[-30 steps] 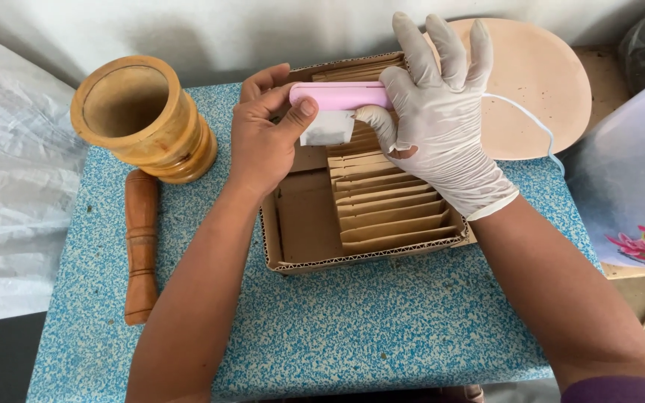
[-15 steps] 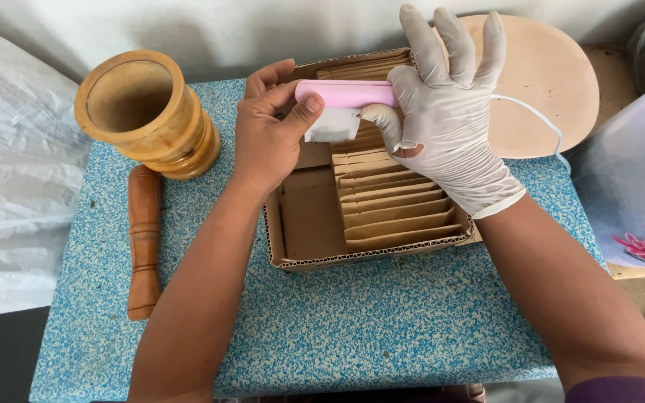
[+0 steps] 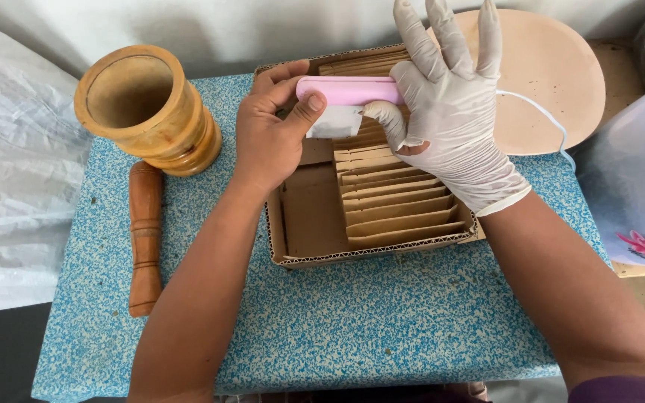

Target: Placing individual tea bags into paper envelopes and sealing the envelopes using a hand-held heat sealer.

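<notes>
Two hands (image 3: 270,142) gripping pink sealer (image 3: 349,89), white sachet (image 3: 334,122), brown packets (image 3: 397,201) boxed

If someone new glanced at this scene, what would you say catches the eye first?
Probably the two hands over the cardboard box: the bare left hand and white-gloved right hand together hold a pink bar-shaped device clamped on a small white sachet. Next, the wooden mortar at the table's left, pestle lying beside it.

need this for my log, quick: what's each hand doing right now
Left hand: bare, closed on the left end of the pink sealer.
Right hand: gloved, thumb under the sealer beside the white sachet, fingers spread.
</notes>
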